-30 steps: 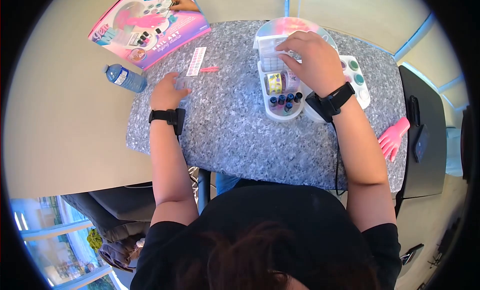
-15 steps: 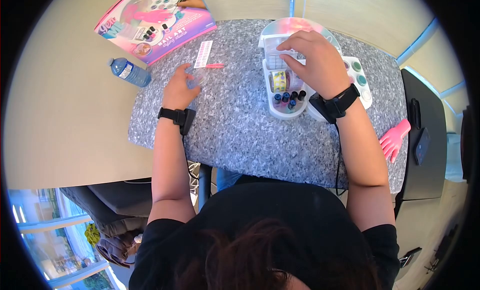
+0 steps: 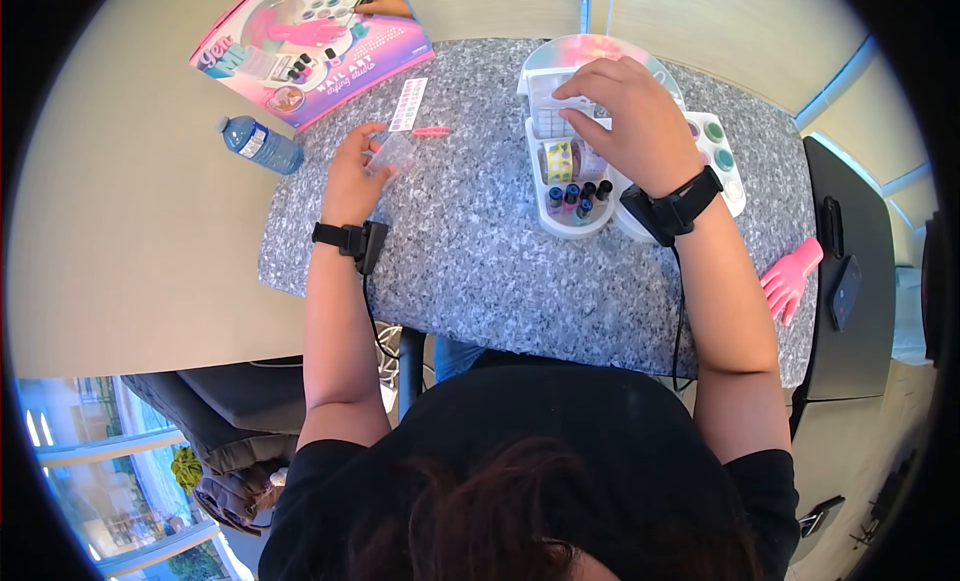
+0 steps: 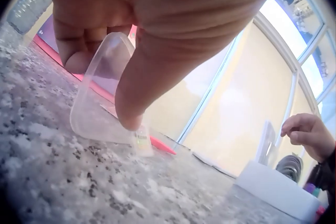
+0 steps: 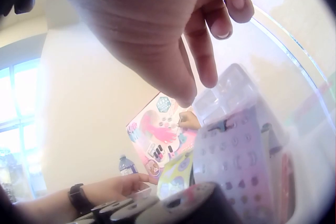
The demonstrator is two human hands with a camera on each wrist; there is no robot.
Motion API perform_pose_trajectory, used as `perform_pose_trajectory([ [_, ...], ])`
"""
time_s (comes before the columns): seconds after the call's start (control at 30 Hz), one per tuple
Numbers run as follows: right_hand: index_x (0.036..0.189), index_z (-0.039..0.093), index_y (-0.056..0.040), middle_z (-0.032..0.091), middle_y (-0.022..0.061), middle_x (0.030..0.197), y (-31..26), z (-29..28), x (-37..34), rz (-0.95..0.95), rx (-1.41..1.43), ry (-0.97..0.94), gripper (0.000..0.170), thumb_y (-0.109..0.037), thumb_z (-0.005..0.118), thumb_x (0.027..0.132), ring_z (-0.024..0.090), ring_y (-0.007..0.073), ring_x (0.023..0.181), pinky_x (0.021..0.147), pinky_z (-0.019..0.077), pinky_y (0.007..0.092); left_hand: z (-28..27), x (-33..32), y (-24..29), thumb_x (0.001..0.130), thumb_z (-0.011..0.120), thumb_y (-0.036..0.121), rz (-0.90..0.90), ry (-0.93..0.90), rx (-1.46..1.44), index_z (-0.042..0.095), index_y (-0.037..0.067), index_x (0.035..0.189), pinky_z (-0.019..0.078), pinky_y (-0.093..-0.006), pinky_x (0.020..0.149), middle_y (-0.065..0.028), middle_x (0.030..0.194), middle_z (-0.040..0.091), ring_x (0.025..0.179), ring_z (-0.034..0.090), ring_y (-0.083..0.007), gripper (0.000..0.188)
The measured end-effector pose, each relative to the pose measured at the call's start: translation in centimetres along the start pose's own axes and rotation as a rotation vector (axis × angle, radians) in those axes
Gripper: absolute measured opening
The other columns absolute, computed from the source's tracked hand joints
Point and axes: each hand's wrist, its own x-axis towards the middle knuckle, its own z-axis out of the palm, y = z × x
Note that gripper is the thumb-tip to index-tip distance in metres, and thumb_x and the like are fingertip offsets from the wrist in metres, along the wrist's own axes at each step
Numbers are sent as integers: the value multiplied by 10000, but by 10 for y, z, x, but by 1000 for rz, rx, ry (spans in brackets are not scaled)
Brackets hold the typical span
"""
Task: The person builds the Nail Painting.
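Note:
My left hand [image 3: 355, 176] grips a small clear plastic piece [image 3: 393, 154] with rounded corners, low over the left side of the table. In the left wrist view, the thumb lies along one side of this clear plastic piece [image 4: 97, 111], with the fingers behind it. My right hand [image 3: 640, 126] hovers over a white tray [image 3: 570, 229], fingers loosely bent with a gap to the thumb. Its fingertips are nearest a clear compartment box [image 3: 545, 121] that stands upright in the tray. A yellow sticker roll [image 3: 557, 163], a lilac sticker roll [image 5: 226, 155] and several dark-capped nail polish bottles [image 3: 584, 209] sit in front of that box.
Beyond my left hand lie a sticker sheet [image 3: 408, 105] and pink tweezers [image 3: 430, 131]. A nail art box [image 3: 320, 51] and a water bottle [image 3: 262, 146] stand at the left. A pot palette [image 3: 735, 171] and a pink model hand [image 3: 790, 279] are at the right.
My left hand has shifted right with the clear plastic piece, then turned so that more of the piece shows. My right hand stays over the tray.

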Motion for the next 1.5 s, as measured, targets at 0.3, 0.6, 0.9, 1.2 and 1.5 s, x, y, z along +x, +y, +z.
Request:
perform_pose_trajectory([
  [0.3, 1171, 827, -131, 768, 20, 953, -25, -2, 7, 145, 358, 70, 242, -226, 835, 948, 649, 161, 806, 725, 530, 332, 13, -20, 123, 949, 750, -98, 274, -7, -668, 573, 9, 1510, 577, -282, 942, -18, 1109, 656, 1038, 679, -115, 598],
  [0.6, 1069, 843, -116, 654, -9, 770, -4, -19, 6, 280, 443, 45, 162, -221, 847, 946, 482, 90, 626, 585, 411, 291, 64, -13, 147, 941, 799, -60, 275, -77, -666, 604, 48, 1480, 580, -261, 890, -38, 1136, 711, 1014, 713, -120, 583],
  [0.9, 1038, 817, -100, 713, 44, 846, 28, -10, -2, 285, 223, 25, 137, -206, 811, 951, 584, 185, 702, 666, 489, 350, 25, 94, 10, 868, 896, 465, 34, 178, 351, 689, 22, 1345, 585, -450, 973, -169, 1222, 776, 1132, 748, -308, 683],
  [1.2, 1051, 795, -89, 772, 28, 970, 41, 6, -10, 176, 249, -71, 108, -126, 795, 950, 643, 185, 791, 715, 510, 329, 31, 115, -15, 785, 959, 393, -33, -86, 359, 666, 31, 1381, 571, -449, 1013, -188, 1291, 757, 1174, 735, -340, 756],
  [1.5, 969, 816, -110, 764, 59, 1010, 29, 1, -7, 178, 238, -95, 60, -120, 816, 910, 729, 285, 987, 872, 589, 402, 35, 118, -21, 796, 968, 252, -150, -105, 224, 644, 15, 1419, 569, -399, 964, -148, 1237, 750, 1131, 723, -257, 741],
])
